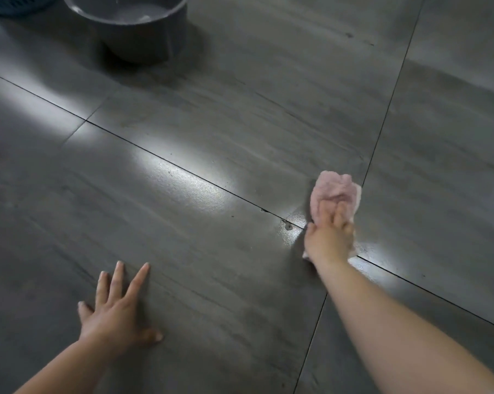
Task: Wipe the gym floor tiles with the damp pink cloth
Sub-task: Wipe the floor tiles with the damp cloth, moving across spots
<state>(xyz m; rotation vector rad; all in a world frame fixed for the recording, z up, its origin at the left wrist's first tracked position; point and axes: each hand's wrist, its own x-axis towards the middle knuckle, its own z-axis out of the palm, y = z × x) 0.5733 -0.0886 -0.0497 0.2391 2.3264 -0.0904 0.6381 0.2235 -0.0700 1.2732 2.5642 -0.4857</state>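
Fingers [340,220] of the right hand [329,241] curl down over the pink cloth [335,191], pinching a fold of it and holding it against the floor tiles [240,123]. Most of the cloth bulges out ahead of the fingertips as a crumpled wad: pale pink, with a fuzzy, towel-like nap and soft creases. A small corner peeks out beside the wrist. It lies right where two dark grout lines [183,169] cross, partly covering the joint. The tile just beside it shines with a wet-looking gloss, and a few small dark specks sit along the seam to its left.

Over on the left hand [118,311], the fingers [138,280] are straight and spread wide, palm flat on a grey streaked tile, well apart from the cloth. Farther off, at the top edge, a dark grey bucket [138,32] stands on the floor, with part of a blue basket [15,4] beside it.
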